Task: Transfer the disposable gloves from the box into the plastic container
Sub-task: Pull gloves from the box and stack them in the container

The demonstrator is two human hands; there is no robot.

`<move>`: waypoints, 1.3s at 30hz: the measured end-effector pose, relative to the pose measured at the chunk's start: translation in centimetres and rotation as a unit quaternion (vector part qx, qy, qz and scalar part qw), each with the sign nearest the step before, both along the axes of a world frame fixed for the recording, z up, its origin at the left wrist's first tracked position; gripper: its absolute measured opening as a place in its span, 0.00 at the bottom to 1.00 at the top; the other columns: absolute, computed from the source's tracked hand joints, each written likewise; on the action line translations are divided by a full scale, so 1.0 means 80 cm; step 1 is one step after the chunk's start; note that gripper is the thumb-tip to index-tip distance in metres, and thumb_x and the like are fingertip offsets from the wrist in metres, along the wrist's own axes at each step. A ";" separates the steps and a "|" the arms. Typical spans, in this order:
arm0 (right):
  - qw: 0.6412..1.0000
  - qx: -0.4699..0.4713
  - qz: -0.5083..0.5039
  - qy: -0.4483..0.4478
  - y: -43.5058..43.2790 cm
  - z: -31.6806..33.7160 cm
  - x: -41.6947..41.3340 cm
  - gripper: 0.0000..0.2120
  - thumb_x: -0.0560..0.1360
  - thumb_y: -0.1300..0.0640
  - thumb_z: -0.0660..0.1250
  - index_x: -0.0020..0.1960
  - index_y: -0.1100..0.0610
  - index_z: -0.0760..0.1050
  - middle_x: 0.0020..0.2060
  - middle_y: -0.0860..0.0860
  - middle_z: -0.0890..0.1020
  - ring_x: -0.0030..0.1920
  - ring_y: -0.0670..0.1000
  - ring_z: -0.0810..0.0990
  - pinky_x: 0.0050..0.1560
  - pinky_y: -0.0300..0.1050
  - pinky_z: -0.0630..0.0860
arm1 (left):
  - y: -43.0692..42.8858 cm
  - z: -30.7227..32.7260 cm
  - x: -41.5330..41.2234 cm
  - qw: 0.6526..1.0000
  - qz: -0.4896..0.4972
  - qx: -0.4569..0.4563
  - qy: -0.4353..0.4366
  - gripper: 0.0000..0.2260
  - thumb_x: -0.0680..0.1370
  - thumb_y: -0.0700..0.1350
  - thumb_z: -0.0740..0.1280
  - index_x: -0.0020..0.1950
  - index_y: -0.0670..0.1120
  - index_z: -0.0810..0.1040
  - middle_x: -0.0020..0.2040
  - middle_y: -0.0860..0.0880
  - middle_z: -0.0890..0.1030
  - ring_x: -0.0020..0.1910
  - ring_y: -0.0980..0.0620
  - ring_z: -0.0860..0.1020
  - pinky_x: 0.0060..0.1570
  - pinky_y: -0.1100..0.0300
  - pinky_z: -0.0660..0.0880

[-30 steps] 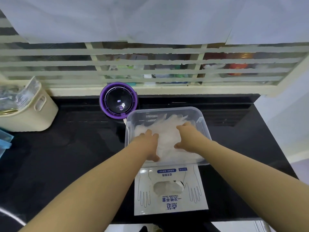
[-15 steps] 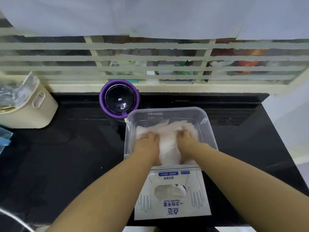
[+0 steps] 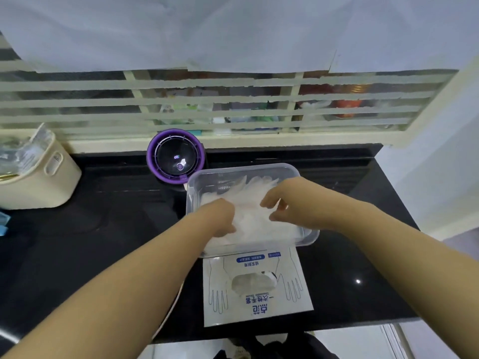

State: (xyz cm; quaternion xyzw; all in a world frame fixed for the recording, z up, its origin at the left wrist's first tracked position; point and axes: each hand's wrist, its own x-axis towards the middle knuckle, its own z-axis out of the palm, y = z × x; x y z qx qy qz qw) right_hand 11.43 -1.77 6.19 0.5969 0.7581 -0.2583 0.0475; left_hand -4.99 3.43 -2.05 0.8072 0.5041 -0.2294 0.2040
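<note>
A clear plastic container (image 3: 246, 169) stands on the black counter and holds a pile of translucent white disposable gloves (image 3: 256, 224). My left hand (image 3: 220, 216) is down inside the container and presses on the left of the pile, its fingertips hidden in the gloves. Over the right of the pile hovers my right hand (image 3: 290, 203), fingers loosely curved, thumb apart, gripping nothing that I can see. The white glove box (image 3: 259, 304) with blue print lies flat just in front of the container, and more gloves show in its oval opening (image 3: 252, 282).
A round purple device (image 3: 176, 156) stands right behind the container's left corner. A cream basket (image 3: 39, 177) with plastic wrappers is at the far left. The window grille (image 3: 233, 107) runs along the back, and the counter's front edge (image 3: 337, 325) is just below the box.
My right hand has lifted off the glove pile and moved right, fingers loosened. The left hand stays pressed into the gloves. The view shifted slightly.
</note>
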 end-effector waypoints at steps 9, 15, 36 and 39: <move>0.975 -0.125 0.167 -0.078 -0.087 -0.050 -0.028 0.18 0.81 0.62 0.57 0.69 0.54 0.71 0.63 0.51 0.76 0.60 0.52 0.75 0.62 0.44 0.71 | -0.077 0.062 -0.050 0.949 -0.026 0.109 -0.295 0.13 0.82 0.44 0.61 0.65 0.51 0.75 0.56 0.55 0.78 0.49 0.60 0.76 0.54 0.65 0.74; 0.951 -0.150 0.192 -0.188 -0.108 -0.120 -0.023 0.14 0.77 0.65 0.59 0.63 0.59 0.71 0.59 0.55 0.74 0.55 0.57 0.77 0.55 0.51 0.76 | -0.134 0.018 -0.065 0.958 -0.210 0.069 -0.183 0.15 0.83 0.49 0.57 0.68 0.53 0.72 0.64 0.56 0.73 0.57 0.53 0.76 0.54 0.58 0.73; 0.932 0.133 0.315 -0.117 -0.072 -0.176 -0.034 0.07 0.78 0.56 0.63 0.42 0.53 0.76 0.34 0.49 0.79 0.30 0.52 0.73 0.31 0.45 0.67 | -0.142 -0.047 -0.090 0.973 -0.202 0.051 -0.103 0.31 0.77 0.58 0.65 0.77 0.53 0.57 0.78 0.54 0.55 0.76 0.52 0.55 0.75 0.55 0.51; 0.956 0.108 0.268 -0.058 -0.076 -0.162 -0.027 0.10 0.80 0.55 0.57 0.47 0.54 0.76 0.41 0.49 0.81 0.39 0.54 0.77 0.43 0.49 0.74 | -0.142 -0.047 -0.092 0.975 -0.190 0.044 -0.110 0.31 0.77 0.58 0.65 0.77 0.54 0.58 0.78 0.56 0.55 0.76 0.54 0.55 0.75 0.55 0.50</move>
